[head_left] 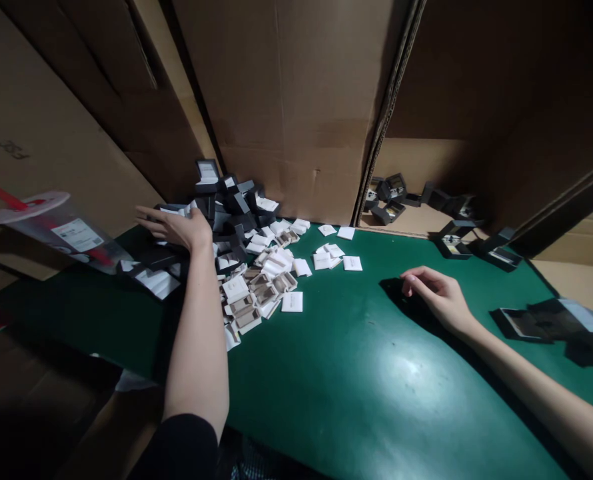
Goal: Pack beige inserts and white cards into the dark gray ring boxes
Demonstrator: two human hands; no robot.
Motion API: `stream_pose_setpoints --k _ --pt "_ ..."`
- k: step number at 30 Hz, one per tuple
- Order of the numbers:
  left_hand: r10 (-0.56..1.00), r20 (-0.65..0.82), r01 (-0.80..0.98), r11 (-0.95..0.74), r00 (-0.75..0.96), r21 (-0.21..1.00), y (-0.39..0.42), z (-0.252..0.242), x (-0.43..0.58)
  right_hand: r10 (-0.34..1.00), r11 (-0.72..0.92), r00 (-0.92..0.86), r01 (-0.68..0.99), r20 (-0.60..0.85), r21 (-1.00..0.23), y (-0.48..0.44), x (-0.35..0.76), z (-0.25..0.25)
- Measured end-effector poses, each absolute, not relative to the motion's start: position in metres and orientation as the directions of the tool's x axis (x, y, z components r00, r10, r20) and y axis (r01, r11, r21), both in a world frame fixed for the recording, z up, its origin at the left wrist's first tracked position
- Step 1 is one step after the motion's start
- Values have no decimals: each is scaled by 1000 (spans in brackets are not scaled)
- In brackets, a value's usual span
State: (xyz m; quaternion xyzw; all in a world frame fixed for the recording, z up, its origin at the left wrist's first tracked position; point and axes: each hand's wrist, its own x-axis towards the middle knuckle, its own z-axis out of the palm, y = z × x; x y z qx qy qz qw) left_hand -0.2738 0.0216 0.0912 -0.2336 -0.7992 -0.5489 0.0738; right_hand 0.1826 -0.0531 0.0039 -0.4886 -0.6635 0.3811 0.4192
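My left hand point(176, 227) reaches out over a heap of small black boxes point(226, 207) at the far left of the green table point(376, 387). Its fingers are stretched flat over the boxes, and a bit of white shows at their far side. My right hand point(434, 290) rests on the table at the right, fingers loosely curled down on the green surface, with nothing visible in it. White square inserts point(292, 301) and open tan-lined trays point(256, 287) lie scattered between the two hands.
Tall cardboard sheets point(296, 100) wall in the back of the table. A plastic cup with a red straw point(61, 230) lies tilted at the left. More black boxes sit in an open carton point(391, 200) at the back right and at the right edge point(551, 320).
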Motion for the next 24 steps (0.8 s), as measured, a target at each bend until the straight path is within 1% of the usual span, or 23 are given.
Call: stream_pose_setpoints --k 3,5,7,9,11,12,15,16,17,18,20,22,24 --pt "255 385 447 261 -887 856 17 94 -264 967 235 -173 342 185 -910 -53 183 4" --pt "253 459 515 243 -851 822 7 100 -251 967 239 -171 342 190 -909 -53 182 4" --pt "311 616 684 210 -724 698 -6 110 -236 967 241 -165 340 194 -909 -54 182 5" --pt "386 697 792 188 -604 581 -18 121 -225 967 242 -164 340 196 -909 -54 181 6" --pt "544 666 838 144 -511 526 -24 127 -220 966 245 -170 344 197 -906 -55 181 6" --pt "579 659 849 118 -481 515 -23 127 -219 965 246 -173 346 196 -905 -55 181 6" --pt "564 707 863 21 -427 504 -10 118 -218 965 246 -174 354 195 -903 -54 182 6" --pt "569 724 869 -32 -391 494 -3 112 -218 965 246 -174 357 195 -901 -54 182 6" --pt "607 726 875 -100 -324 474 4 105 -218 965 248 -175 361 196 -899 -54 182 6" --pt "665 708 874 -172 -237 454 11 99 -218 965 250 -175 365 197 -897 -54 182 5" --pt "792 606 856 -262 -74 446 23 86 -218 964 253 -180 370 198 -894 -54 182 5" --pt "896 441 860 -262 48 438 31 76 -216 962 257 -187 375 199 -891 -54 182 5" --pt "950 281 894 -238 133 380 36 67 -211 961 261 -193 379 199 -888 -53 182 5"
